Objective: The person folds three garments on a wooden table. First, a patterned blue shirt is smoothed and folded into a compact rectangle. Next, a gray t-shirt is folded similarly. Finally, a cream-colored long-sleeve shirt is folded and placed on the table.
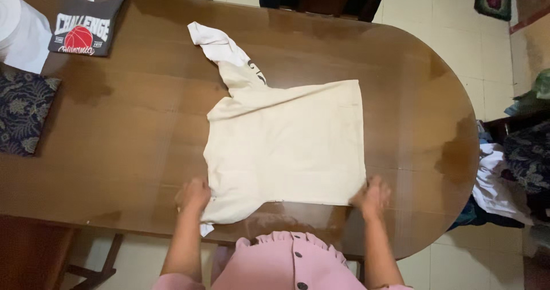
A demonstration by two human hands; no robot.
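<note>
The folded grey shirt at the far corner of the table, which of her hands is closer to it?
Left. The left hand grips the cream shirt's near left corner, on the same side as the grey shirt. The right hand is at the near right corner, farther away.

Cream shirt flat on brown table, left hand and right hand touching its near corners

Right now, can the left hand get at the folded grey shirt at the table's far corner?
Probably not without leaning: the left hand grips the cream shirt at the near edge, and the grey shirt lies across bare table.
</note>
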